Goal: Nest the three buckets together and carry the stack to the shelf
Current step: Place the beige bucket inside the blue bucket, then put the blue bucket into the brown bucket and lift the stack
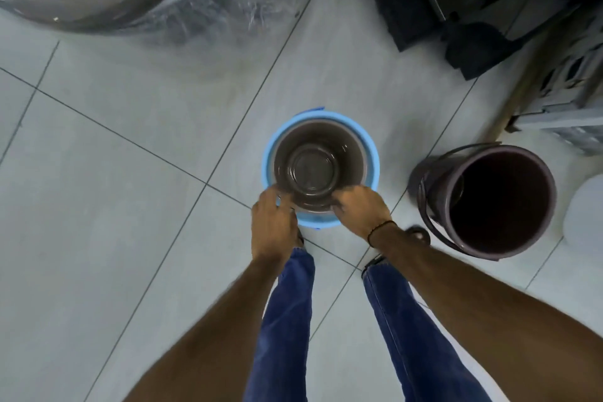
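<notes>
Both hands — left hand (273, 222), right hand (360, 209) — clasp the near rim of the brown plastic bucket (319, 164) nested in the light-blue plastic bucket (374, 157); third dark-brown handled bucket (489, 199) stands upright, off the right hand — nearer that one.

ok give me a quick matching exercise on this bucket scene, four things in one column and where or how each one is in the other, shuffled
Things:
1. blue bucket
2. brown bucket
3. dark bucket
4. left hand

States:
A. stands alone on the floor, to the right of the person
B. outermost of the nested pair
C. sits inside another bucket
D. on the near rim of the nested pair, opposite the right hand

Pairs: 1-B, 2-C, 3-A, 4-D
</notes>
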Tool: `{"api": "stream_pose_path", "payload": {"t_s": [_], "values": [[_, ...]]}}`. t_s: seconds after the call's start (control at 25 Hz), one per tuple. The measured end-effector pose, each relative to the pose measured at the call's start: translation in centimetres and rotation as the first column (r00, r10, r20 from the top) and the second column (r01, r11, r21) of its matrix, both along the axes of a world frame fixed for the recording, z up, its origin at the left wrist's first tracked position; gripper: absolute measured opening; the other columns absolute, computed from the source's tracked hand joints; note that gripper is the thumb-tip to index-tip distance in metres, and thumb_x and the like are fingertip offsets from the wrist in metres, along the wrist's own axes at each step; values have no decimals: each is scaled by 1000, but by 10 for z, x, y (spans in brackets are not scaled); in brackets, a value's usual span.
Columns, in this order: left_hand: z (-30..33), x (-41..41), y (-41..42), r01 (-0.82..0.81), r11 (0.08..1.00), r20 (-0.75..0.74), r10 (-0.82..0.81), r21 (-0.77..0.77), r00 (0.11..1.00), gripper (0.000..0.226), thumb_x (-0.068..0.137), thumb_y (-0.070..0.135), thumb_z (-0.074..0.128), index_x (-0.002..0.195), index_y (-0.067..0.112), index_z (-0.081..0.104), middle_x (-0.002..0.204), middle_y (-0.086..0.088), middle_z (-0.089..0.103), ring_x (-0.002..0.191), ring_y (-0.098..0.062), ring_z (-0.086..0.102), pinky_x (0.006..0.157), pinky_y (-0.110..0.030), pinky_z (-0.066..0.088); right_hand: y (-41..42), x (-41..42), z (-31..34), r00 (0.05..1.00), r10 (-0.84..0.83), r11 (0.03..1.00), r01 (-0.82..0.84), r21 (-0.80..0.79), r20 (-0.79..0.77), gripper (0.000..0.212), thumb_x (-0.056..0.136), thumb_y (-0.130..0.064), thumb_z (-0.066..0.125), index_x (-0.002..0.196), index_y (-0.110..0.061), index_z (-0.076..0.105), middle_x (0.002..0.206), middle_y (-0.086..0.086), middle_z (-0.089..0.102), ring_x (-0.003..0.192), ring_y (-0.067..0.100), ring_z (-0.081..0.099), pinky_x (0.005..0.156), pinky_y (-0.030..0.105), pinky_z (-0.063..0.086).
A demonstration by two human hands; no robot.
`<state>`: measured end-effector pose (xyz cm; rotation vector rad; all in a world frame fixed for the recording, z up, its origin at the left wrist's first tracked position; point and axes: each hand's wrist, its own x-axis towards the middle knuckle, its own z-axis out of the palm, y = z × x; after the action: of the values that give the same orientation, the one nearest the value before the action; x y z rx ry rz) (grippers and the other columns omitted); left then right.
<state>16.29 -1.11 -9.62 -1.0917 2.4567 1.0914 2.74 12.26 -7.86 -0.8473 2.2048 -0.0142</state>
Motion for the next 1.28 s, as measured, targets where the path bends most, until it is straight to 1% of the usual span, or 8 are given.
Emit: {"api": "stream_pose_path", "payload": {"t_s": [0.08,0.16,0.24,0.36,0.56,0.76,1.0,1.28], "values": [[4,2,2,-454,890,113,446,52,888,53,83,18,71,131,13,48,123,-5,53,105,-23,54,87,-37,51,6,-10,4,906,-416,903,401,-151,-82,18,83,-23,66,97,-12,71,92,12,73,82,34,67,73,39,57],[-3,0,2,-855,383,453,729,351,513,62,86,21,71,139,6,43,114,-4,56,95,-24,58,80,-32,52,13,-27,2,665,-737,675,711,-196,-122,31,78,-23,74,106,-10,71,97,11,74,89,30,69,80,34,55],[-16,6,7,-854,-12,668,629,520,398,57,89,24,67,139,7,47,111,-7,63,92,-25,62,78,-33,53,19,-44,-10,529,-846,532,846,-35,-69,34,77,-25,75,107,-8,72,102,10,75,98,28,68,82,28,52],[-35,18,18,-774,-140,677,595,618,433,55,92,21,64,142,18,43,133,-11,63,114,-28,64,87,-39,53,27,-53,-34,461,-883,469,876,113,87,20,71,-21,73,86,-10,77,91,9,76,89,29,70,80,33,57],[-34,20,28,-723,-217,669,611,656,423,20,92,12,66,111,15,62,109,-8,70,99,-25,66,92,-37,51,54,-50,-82,355,-915,373,925,71,190,10,63,-17,72,59,-25,66,86,9,77,83,32,72,79,48,61],[-32,12,32,-714,-242,682,596,657,425,9,92,20,65,100,15,66,99,-8,64,99,-26,61,90,-49,52,57,-52,-55,267,-925,274,962,-13,269,10,71,-8,74,77,-17,74,84,11,77,83,30,73,80,45,61],[47,-20,63,-649,-220,587,687,729,427,19,95,21,63,110,10,59,121,-10,65,110,-24,64,102,-38,47,102,-68,26,85,-943,66,995,-68,321,27,68,-6,77,56,-24,61,75,7,74,75,28,74,72,47,63],[154,-73,104,-538,213,345,567,816,748,23,88,27,71,110,20,69,109,0,73,110,-19,64,100,-37,42,198,-87,157,-102,-845,-177,980,-95,525,14,80,1,75,93,-1,71,92,19,75,83,30,75,73,44,63]]}}
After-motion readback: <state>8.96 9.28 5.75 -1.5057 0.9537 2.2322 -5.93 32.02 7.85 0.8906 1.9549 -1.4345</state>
